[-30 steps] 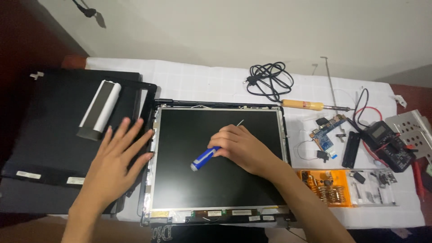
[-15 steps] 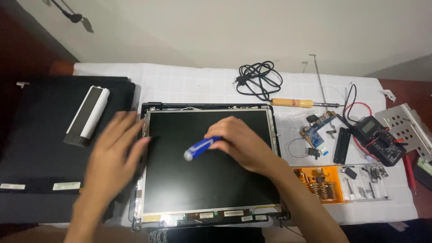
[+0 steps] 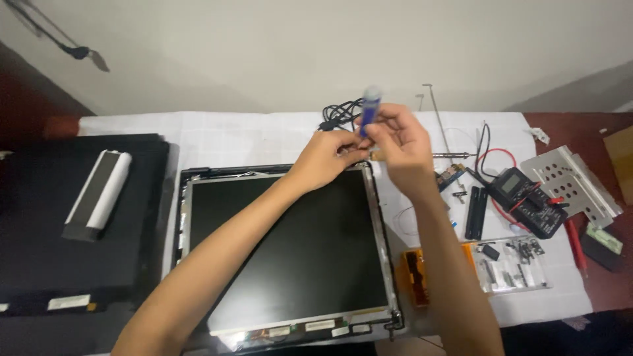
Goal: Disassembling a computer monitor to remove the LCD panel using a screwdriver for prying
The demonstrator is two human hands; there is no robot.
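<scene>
While both hands' fingers pinch a blue screwdriver (image 3: 370, 109): white-clothed table (image 3: 250, 135), pale wall (image 3: 297, 46).

The scene is lit evenly and softly from above, and the white cloth (image 3: 250, 138) and wall are rendered bright without being burnt out. Only faint, diffuse shadows are cast under the forearms. The left edge and both far corners are left dim. No strong glare is seen on the dark screen (image 3: 283, 244), only a dull sheen. Motion blur is shown on the screwdriver (image 3: 369, 109) and on both hands (image 3: 330, 155) (image 3: 399, 138). Slight wide-angle bending is noticed at the edges, and the small parts at the right are resolved poorly.
</scene>
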